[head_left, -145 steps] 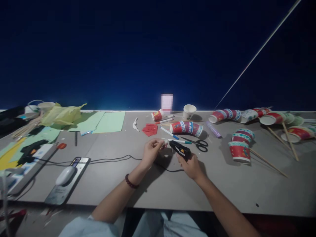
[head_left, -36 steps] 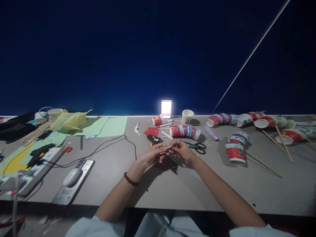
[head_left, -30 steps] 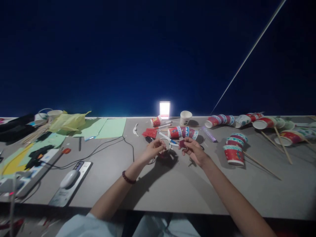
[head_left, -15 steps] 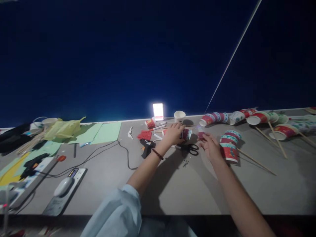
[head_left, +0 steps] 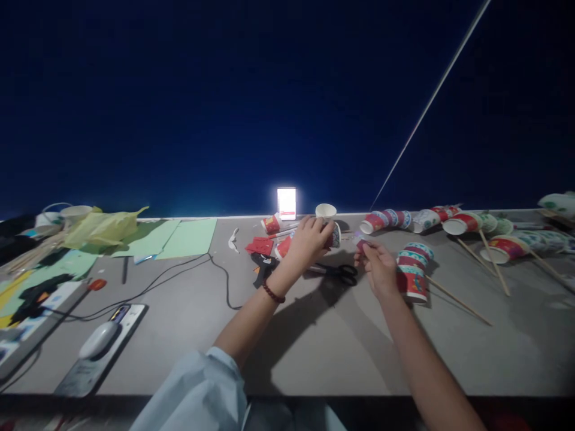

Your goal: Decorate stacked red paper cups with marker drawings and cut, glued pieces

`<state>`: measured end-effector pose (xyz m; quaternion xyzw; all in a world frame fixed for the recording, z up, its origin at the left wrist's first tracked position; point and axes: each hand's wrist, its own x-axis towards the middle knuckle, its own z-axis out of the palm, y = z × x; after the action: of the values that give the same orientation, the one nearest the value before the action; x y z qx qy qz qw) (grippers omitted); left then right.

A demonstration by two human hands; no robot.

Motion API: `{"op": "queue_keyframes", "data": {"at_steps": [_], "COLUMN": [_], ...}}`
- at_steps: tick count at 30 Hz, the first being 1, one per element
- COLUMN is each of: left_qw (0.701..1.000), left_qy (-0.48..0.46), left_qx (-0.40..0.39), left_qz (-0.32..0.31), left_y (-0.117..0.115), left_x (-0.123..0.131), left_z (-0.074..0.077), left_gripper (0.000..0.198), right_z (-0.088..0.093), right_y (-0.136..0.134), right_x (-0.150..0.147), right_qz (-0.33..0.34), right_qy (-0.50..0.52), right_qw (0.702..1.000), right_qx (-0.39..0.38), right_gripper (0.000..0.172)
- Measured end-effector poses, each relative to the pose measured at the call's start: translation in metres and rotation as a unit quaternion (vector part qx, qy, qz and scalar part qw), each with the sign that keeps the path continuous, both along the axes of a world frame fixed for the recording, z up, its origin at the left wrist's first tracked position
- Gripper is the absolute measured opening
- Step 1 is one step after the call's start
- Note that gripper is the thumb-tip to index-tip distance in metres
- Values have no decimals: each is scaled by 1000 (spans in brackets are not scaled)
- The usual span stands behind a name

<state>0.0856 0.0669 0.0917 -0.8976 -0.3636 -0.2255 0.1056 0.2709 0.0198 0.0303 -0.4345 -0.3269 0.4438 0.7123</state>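
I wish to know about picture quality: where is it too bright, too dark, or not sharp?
All in the head view: the upright rectangle glares white; the wall is nearly black along its top; dark shadows lie across the table; the power strip at the left edge looks soft; the small piece in the right hand is too blurred to identify.

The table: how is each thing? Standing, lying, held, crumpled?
Middle cup stack: held in left hand
Purplish piece: pinched in right hand
White cup: upright
Scissors: lying flat; blade opening unclear
Glue gun: lying down
Black cable: loosely curved
Phone: lying flat, white object on top
Yellow bag: crumpled
Green paper: flat
Cup stack behind right hand: lying down
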Motion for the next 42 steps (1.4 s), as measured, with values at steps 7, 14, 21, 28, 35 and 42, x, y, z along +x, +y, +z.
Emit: {"op": "queue_keyframes", "data": {"at_steps": [7, 14, 21, 28, 35, 42], "left_qw": [998, 989, 987, 991, 992, 992], "left_qy": [-47, -130, -146, -119, -108, -102], "left_qx": [-46, -55, 3, 16, -9, -13], "left_qz": [16, -42, -63, -55, -62, -73], "left_y": [-19, -24, -22, -28, -31, -35], "left_x": [-67, -103, -109, -108, -108, -110], "left_z": [38, 50, 48, 54, 56, 56], "left_gripper": [68, 69, 57, 59, 62, 63], "right_z": [54, 97, 98, 94, 90, 84], "right_y": [6, 22, 15, 17, 17, 20], "right_x": [-41, -71, -80, -74, -72, -71], "right_qz": [108, 167, 182, 157, 169, 195], "right_qy": [-81, -139, -160, -218, -281, -324], "right_qw": [991, 974, 967, 958, 936, 918], "right_qx": [18, 57, 75, 103, 127, 120], "right_gripper": [41, 38, 31, 31, 16, 16]}}
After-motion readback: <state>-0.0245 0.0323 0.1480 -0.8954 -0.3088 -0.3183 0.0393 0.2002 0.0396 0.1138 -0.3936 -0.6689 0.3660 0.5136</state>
